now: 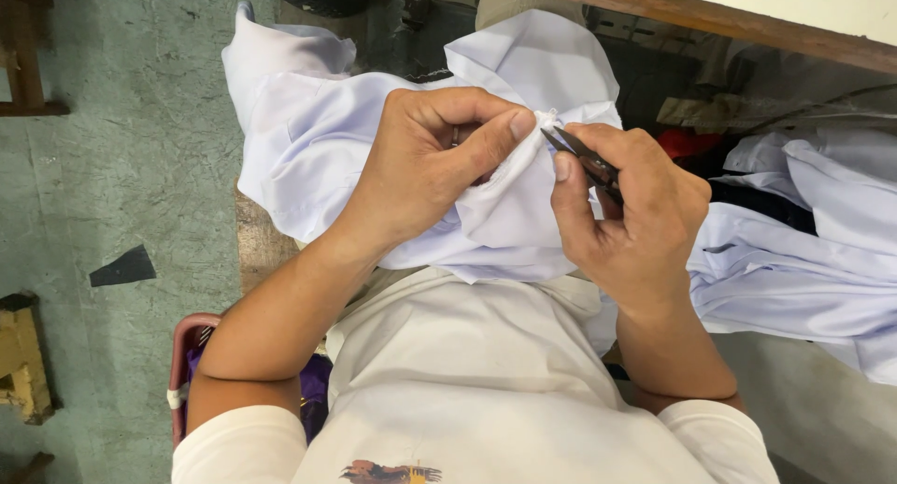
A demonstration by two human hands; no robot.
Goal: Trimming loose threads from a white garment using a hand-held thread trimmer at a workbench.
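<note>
Clearly, the white garment [374, 138] is lying bunched across the lap, so its seam is sitting up close. Left hand [430, 162] is pinching a fold tight, thumb pressing it taut; right hand [626, 218] is closing around small snips [584, 162], blades meeting the fold's edge. More cloth [804, 250] is crowding the right; floor [112, 166] is lying open leftward.

Cloth pinched and snips held at its fold

A bunched white cloth [505, 213] is gripped by the left hand [430, 162], thumb pressed on a fold. Dark snips [584, 159] are held in the right hand [635, 213], their tips set against that fold. More white cloth [804, 260] is piled at right.
</note>
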